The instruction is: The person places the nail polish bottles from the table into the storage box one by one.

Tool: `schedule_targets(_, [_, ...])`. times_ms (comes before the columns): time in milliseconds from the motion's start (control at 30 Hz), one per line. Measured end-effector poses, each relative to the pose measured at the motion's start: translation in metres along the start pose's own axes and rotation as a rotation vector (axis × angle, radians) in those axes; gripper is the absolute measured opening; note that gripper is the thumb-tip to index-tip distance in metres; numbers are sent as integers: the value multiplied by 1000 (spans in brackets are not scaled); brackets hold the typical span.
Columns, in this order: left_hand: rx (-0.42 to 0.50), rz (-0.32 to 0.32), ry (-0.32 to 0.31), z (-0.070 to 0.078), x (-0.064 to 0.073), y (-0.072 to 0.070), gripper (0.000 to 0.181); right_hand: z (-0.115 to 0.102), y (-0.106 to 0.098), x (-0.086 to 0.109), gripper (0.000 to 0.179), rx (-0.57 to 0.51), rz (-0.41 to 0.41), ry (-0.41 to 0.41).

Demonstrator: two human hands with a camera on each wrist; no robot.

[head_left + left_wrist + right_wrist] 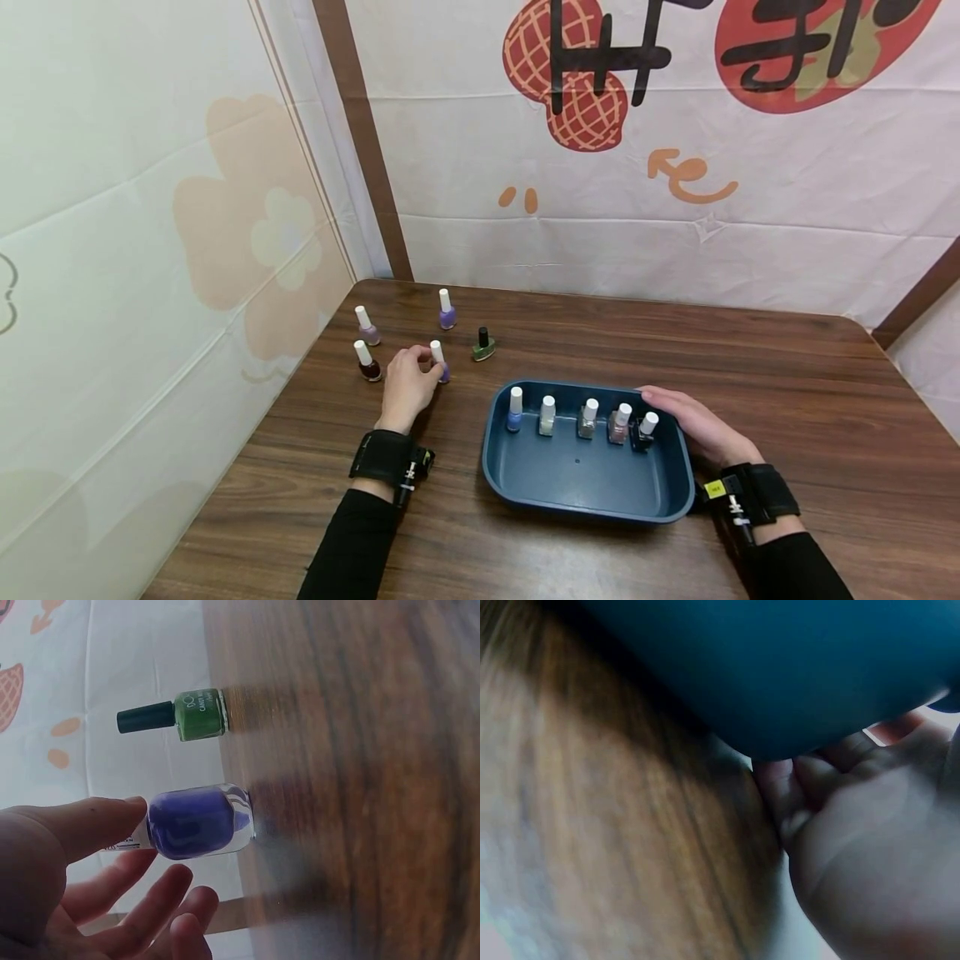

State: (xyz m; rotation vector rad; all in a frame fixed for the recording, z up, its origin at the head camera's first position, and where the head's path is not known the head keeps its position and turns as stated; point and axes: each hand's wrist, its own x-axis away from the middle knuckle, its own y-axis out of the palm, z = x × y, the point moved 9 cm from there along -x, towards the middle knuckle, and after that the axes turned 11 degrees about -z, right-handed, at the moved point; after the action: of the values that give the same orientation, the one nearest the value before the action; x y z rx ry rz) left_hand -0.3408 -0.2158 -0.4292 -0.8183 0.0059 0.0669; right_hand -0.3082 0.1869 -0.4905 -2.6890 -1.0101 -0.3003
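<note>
My left hand (408, 385) pinches a purple nail polish bottle (196, 822) by its white cap, between thumb and fingers. The bottle is upright, its base at or just above the tabletop. Nearby, a green nail polish bottle (483, 347) with a black cap stands to its right. My right hand (697, 425) holds the right back corner of a dark blue tray (577, 505), fingers against its outer wall in the right wrist view. Along the tray's back side is a row of several white-capped bottles, from a blue bottle (514, 410) to a black bottle (643, 433).
Left of the tray stand a dark bottle (367, 363), a pale mauve bottle (367, 328) and another purple bottle (446, 312). The wooden table (675, 342) ends at a printed white curtain (465, 133) behind and on the left.
</note>
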Motion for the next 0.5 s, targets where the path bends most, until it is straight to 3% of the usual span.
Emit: schedule_targets(500, [0, 7, 19, 0, 0, 2, 24, 1, -1, 1, 64, 32, 47, 36])
